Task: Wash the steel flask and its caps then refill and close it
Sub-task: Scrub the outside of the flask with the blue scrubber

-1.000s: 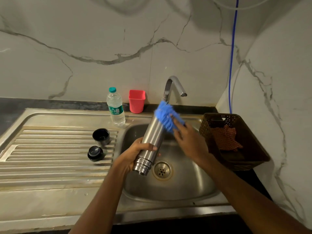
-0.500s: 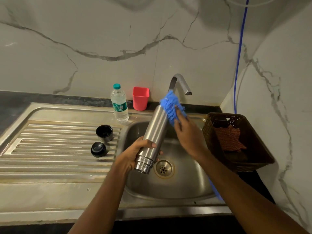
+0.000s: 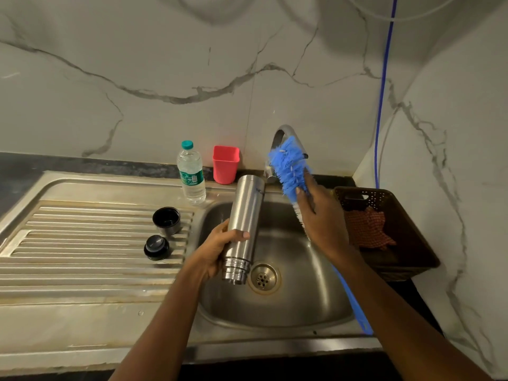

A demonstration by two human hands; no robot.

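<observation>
Nearest us, our left hand (image 3: 217, 251) wraps round the one steel flask (image 3: 244, 215), tilted over the sink (image 3: 275, 312) with its threaded mouth down by the drain. Our right hand (image 3: 321, 218) grips the one blue brush (image 3: 288, 169), its bristles just right of the flask's far end and clear of it. Further left we count two black caps on the ribbed bench, a domed cap (image 3: 156, 247) and a hollow cap (image 3: 166, 220). Beyond them stand one plastic bottle (image 3: 191, 174), one red cup (image 3: 225, 165), one tap (image 3: 283, 130), and on the right one dark basket (image 3: 412, 243).
</observation>
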